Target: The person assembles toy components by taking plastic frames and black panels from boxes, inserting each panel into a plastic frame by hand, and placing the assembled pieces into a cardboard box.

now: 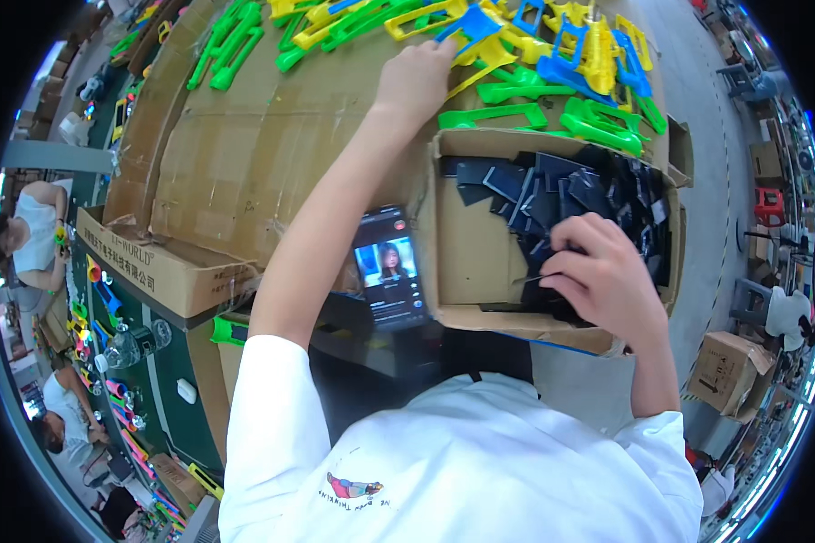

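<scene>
While left hand (417,80) touches blue frame (476,27), right hand (604,273) over box (475,242), grips unclear; many black plates (552,185) apparently remaining, completed count unclear

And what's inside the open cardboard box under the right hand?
Dark flat pieces, heaped mostly rightward; bare cardboard floor shows at left. The right hand covers some pieces; the heap hides whatever lies beneath.

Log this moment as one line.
left hand: at blue plastic frame, grip unclear | right hand: over dark flat pieces in open cardboard box, grip unclear | phone: screen lit
</scene>
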{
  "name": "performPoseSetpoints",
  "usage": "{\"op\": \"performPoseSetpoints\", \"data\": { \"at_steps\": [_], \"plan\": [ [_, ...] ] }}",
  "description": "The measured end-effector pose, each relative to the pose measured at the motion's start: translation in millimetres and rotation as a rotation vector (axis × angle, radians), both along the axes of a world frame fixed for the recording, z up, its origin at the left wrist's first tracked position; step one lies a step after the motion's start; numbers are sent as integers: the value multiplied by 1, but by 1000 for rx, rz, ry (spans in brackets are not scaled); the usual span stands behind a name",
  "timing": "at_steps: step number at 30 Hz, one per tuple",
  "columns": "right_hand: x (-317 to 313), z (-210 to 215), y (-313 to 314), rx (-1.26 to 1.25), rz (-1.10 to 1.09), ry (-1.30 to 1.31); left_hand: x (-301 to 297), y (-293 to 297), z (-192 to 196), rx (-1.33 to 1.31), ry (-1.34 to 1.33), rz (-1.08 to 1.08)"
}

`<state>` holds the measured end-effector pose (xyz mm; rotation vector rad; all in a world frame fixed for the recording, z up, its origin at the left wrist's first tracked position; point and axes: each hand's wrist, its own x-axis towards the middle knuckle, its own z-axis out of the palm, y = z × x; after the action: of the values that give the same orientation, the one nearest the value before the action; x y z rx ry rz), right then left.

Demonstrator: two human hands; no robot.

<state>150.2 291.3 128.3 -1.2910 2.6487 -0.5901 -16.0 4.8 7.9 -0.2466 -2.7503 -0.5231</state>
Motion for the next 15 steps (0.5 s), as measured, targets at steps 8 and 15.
{"op": "performPoseSetpoints", "data": {
  "at_steps": [8,15],
  "plan": [
    [8,-1,0,-277,-384,-453,26,-14,15,153,-69,-13],
    [61,81,5,-1477,610,-825,55,-33,24,730,-5,33]
  ]
}}
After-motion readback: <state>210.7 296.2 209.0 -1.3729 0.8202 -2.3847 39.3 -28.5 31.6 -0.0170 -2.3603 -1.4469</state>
